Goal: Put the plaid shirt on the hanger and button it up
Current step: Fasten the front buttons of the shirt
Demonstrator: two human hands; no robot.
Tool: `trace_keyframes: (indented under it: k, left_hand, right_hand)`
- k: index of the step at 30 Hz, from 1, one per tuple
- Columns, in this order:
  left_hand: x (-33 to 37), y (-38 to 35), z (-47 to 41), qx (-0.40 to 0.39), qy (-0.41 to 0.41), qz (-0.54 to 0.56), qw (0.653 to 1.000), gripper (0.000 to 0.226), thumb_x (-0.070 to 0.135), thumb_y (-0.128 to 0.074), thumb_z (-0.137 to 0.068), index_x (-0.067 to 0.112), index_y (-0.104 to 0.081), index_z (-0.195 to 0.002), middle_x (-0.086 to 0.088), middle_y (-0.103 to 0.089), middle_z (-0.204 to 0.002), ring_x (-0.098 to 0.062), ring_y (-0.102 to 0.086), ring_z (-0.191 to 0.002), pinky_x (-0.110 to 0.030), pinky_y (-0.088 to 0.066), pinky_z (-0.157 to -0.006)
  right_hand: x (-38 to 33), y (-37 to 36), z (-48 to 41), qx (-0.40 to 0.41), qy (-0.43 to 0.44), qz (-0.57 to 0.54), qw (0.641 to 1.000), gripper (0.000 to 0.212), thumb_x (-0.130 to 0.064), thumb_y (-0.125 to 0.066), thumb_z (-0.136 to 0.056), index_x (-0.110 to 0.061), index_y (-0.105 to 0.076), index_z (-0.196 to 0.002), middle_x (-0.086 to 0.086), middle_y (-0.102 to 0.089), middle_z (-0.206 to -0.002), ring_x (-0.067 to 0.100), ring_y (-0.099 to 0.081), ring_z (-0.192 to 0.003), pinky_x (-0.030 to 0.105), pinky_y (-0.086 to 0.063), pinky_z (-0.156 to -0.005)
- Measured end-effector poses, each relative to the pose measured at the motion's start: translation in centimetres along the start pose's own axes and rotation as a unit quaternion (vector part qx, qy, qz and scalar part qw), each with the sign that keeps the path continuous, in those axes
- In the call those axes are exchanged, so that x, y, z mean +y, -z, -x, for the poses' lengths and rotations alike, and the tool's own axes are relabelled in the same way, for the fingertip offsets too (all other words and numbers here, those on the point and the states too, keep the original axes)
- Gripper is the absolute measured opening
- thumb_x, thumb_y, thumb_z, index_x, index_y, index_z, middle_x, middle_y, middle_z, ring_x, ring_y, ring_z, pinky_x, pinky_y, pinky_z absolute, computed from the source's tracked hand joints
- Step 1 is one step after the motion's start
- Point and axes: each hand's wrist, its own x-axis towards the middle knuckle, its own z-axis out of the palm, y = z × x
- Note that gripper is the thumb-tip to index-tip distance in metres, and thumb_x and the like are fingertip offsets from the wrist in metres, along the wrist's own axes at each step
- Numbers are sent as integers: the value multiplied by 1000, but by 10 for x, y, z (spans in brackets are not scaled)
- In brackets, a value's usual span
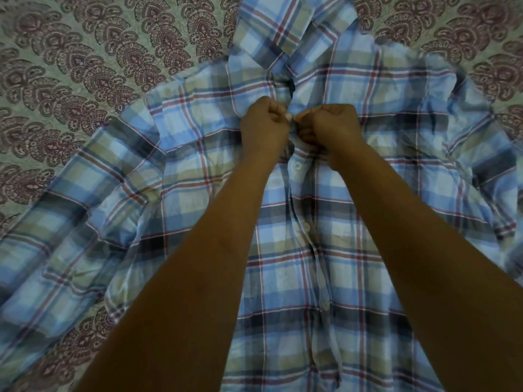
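A blue, green and red plaid shirt [353,222] lies front-up and spread out on a patterned bedspread, collar [283,32] at the far end. My left hand [264,127] and my right hand [329,124] meet at the shirt's front placket just below the collar, each pinching one edge of the fabric. White buttons [297,165] run down the placket toward me and look fastened. The hanger is hidden; I cannot see it anywhere. Both sleeves are splayed out to the sides.
The bedspread [85,66] is pale green with dark red paisley motifs and shows to the left, at the top right and at the bottom left. The left sleeve [56,236] lies crumpled across the near left.
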Motion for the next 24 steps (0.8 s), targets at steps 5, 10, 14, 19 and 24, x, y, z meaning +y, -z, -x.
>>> trace_keyframes:
  k: [5,10,14,19,24]
  left_hand:
    - [-1,-7,15,25,-139,-118,983,9,-2,-42,-84,6,-43,-86,-16,-45,-80,-38,-49,-74,-40,-36,-61]
    - [8,1,11,33,-59,-104,992,14,3,-54,-84,10,-45,-76,-14,-53,-79,-29,-54,-76,-40,-45,-68]
    - [12,11,27,30,-33,-18,999,20,2,-58,-84,16,-47,-75,-6,-56,-90,-17,-55,-80,-27,-48,-67]
    - [-5,32,82,49,-119,-54,990,16,7,-62,-83,13,-61,-99,-5,-50,-116,-10,-48,-93,-22,-42,-79]
    - [-4,62,154,26,-127,-72,989,21,8,-63,-85,11,-60,-105,-8,-52,-119,-19,-52,-106,-22,-41,-91]
  right_hand:
    - [-8,0,-12,6,-48,64,997,10,-4,-66,-77,1,-61,-69,18,-61,-71,24,-57,-58,29,-48,-54]
    - [-12,1,-7,-3,-43,61,997,21,1,-64,-79,-1,-52,-61,10,-50,-56,19,-46,-44,23,-37,-43]
    - [4,9,26,-4,89,46,995,16,2,-55,-85,-8,-63,-75,10,-61,-74,16,-57,-65,26,-50,-60]
    - [39,21,84,20,188,123,974,18,-4,-55,-87,-1,-67,-100,11,-67,-93,19,-60,-89,29,-47,-85]
    - [64,40,163,35,156,91,983,25,-8,-53,-90,-4,-62,-113,8,-66,-109,15,-59,-100,24,-46,-89]
